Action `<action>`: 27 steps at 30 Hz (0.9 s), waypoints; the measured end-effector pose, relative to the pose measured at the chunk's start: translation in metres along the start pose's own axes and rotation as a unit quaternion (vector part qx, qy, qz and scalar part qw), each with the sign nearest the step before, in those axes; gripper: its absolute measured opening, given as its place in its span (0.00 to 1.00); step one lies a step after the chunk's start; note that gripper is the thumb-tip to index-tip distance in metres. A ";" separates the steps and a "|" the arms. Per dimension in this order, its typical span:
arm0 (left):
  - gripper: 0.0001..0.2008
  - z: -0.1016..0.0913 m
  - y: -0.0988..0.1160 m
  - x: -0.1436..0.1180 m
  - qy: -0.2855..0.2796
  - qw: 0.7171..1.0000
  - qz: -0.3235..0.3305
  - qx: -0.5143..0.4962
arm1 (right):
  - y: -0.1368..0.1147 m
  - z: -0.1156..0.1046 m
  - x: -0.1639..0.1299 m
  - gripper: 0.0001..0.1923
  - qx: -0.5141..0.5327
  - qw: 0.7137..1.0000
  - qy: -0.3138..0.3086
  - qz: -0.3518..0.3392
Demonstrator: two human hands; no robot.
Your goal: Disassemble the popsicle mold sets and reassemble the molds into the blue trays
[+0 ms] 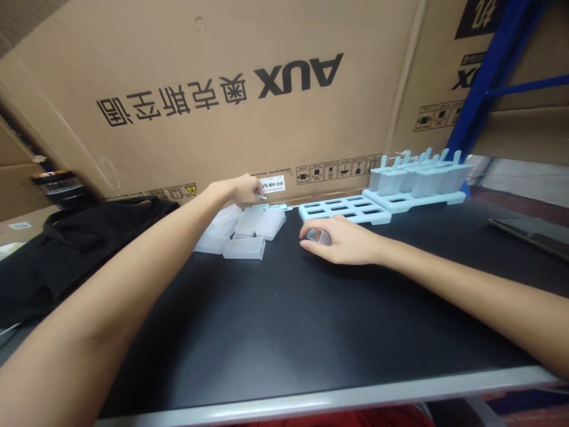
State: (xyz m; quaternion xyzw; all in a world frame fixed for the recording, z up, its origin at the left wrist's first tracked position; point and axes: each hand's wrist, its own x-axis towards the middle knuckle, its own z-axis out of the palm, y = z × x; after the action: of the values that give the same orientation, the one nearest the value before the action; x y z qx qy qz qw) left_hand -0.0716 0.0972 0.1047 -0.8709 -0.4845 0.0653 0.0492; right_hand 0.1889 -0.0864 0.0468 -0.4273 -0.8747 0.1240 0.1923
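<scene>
My left hand (245,188) is closed in a pinch on a light blue popsicle stick (262,197), above a pile at the back of the table. In that pile several translucent popsicle molds (244,248) lie on their sides, with more light blue sticks (278,207) behind them. My right hand (344,242) is curled round a translucent popsicle mold (320,236), partly hidden by the fingers. Just behind this hand lies a light blue mold rack (386,218) with rectangular slots. On the right, a second rack (402,204) bears several upright molds (424,182) topped with blue stick lids.
A large cardboard box (200,142) stands along the back of the black table (288,332). Black cloth (89,249) lies at the left, near a dark jar (57,187). A dark flat device (533,234) rests at the right. A blue metal post (484,89) rises behind.
</scene>
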 end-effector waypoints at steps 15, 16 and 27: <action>0.18 0.016 -0.010 0.007 -0.009 0.998 0.041 -0.041 | 0.002 0.000 -0.002 0.10 -0.013 1.000 -0.007 -0.016; 0.18 0.016 -0.010 0.007 -0.008 0.998 0.040 -0.042 | 0.005 -0.002 -0.002 0.10 -0.019 1.000 -0.006 -0.017; 0.13 0.008 0.004 0.001 0.009 0.999 0.038 -0.014 | 0.074 -0.072 -0.014 0.20 -0.219 0.941 0.207 0.156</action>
State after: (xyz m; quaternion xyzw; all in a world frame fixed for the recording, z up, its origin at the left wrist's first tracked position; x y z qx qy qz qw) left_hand -0.0692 0.0963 0.0961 -0.8901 -0.4510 0.0524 0.0392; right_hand 0.2807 -0.0489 0.0799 -0.6060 -0.7436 -0.1331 0.2493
